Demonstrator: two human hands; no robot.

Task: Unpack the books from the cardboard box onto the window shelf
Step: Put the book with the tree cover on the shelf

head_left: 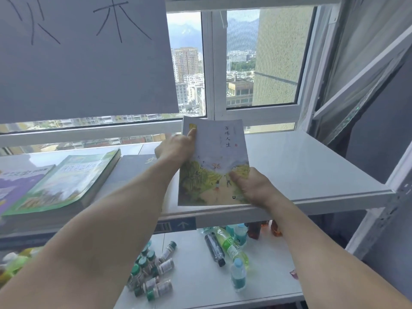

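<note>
At the left edge of the frame a purple book (15,186) lies flat on the window shelf (312,166). A green book (66,181) overlaps it, and a grey book (133,168) lies just beside that. In the middle, the left hand (176,148) grips the upper left edge of the illustrated book (214,161), with the thumb pressed on the cover. Lower right of centre, the right hand (254,186) pinches the bottom corner of this book, thumb on top and fingers hidden under it. The book seems to hang tilted, just above the shelf near its front edge. I judge it is about to be laid down. If it lands too near the edge, it may slide off onto the bottles (225,246) and small vials (153,273) on the lower surface. The cardboard box is not in view.
</note>
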